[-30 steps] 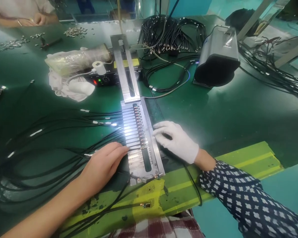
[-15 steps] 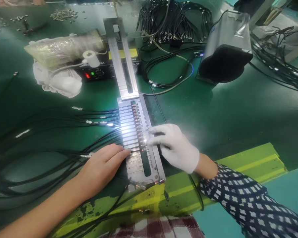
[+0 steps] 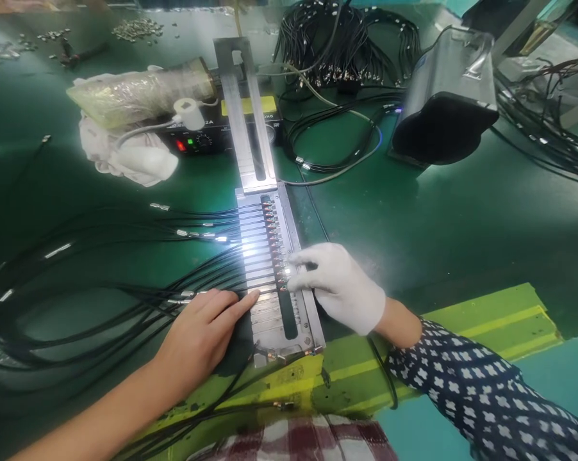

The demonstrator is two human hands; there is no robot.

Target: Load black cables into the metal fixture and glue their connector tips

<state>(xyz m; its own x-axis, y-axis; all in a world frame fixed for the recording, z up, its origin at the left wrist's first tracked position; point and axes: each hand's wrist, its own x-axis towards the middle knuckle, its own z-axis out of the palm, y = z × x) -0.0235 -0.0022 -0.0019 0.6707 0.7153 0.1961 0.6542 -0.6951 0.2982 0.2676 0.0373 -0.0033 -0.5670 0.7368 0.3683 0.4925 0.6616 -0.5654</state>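
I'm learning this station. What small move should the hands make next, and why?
Probably press the connector at the right hand fingertips down into the fixture, while the left hand holds the cables flat. The filled slots end just there, and the nearer slots look bare.
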